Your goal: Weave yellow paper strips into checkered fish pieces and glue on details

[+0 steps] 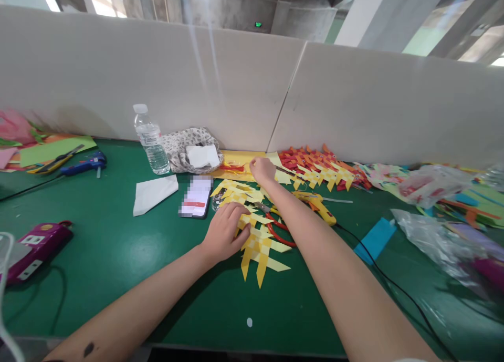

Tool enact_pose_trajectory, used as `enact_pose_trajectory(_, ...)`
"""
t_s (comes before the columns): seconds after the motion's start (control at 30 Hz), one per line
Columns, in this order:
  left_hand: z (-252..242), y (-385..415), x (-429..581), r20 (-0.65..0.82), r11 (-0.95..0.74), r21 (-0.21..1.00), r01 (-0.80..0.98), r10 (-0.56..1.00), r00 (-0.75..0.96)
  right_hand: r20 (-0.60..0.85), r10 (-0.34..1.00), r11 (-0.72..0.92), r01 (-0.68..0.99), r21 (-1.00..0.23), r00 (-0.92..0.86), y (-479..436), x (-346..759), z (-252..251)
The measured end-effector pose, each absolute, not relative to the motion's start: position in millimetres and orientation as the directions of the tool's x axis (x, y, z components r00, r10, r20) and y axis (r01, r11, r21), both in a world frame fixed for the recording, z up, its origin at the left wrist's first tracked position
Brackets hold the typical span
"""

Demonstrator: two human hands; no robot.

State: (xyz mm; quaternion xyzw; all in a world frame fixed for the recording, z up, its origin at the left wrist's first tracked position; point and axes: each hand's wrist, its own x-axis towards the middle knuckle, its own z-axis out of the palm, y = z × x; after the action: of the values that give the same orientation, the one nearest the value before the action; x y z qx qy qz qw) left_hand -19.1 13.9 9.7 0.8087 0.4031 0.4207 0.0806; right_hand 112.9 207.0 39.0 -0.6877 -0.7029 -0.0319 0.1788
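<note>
Woven paper (264,245) on green table (129,257), partition (177,78) behind

Woven paper (258,245): 2-tone yellow check. Scissor handles (277,239): red. Cloth pouch (179,145): grey-flecked white. Tabletop (129,262): green.

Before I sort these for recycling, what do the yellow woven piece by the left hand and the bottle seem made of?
Yellow woven piece: probably matte paper or thin card, given its flat strips with crisp pointed ends. Bottle: likely glossy clear plastic, with see-through walls and highlights.
</note>
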Motion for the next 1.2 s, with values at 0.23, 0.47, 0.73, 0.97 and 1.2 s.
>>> enact_pose_trajectory(0.23, 8.5, 13.5, -19.5, 0.604, -0.649, 0.476, 0.593, 0.732, 0.316, 0.491, 0.871, 0.157, 0.961, -0.230, -0.025, 206.6, 119.0, 76.2)
enact_pose_trajectory(0.47, 4.5, 15.6, -20.4, 0.665, -0.644, 0.489, 0.589, 0.712, 0.226, 0.699, 0.709, 0.383, 0.884, -0.266, -0.097, 168.5, 122.8, 91.3)
enact_pose_trajectory(0.73, 5.1, 17.1, -23.4, 0.713, -0.614, 0.649, 0.449, 0.697, -0.078, 0.687, 0.312, 0.838, 0.531, 0.126, -0.656, 67.0, 131.5, 56.3)
enact_pose_trajectory(0.97, 11.1, 5.6, -18.7, 0.764, -0.701, 0.584, 0.409, 0.645, 0.014, 0.767, 0.181, 0.817, 0.528, 0.231, -0.616, 25.5, 155.4, 52.1)
enact_pose_trajectory(1.2, 9.5, -9.6, -8.5, 0.643, -0.662, 0.677, 0.321, 0.745, 0.179, 0.768, 0.285, 0.789, 0.595, 0.152, -0.574, 12.5, 175.5, 41.0)
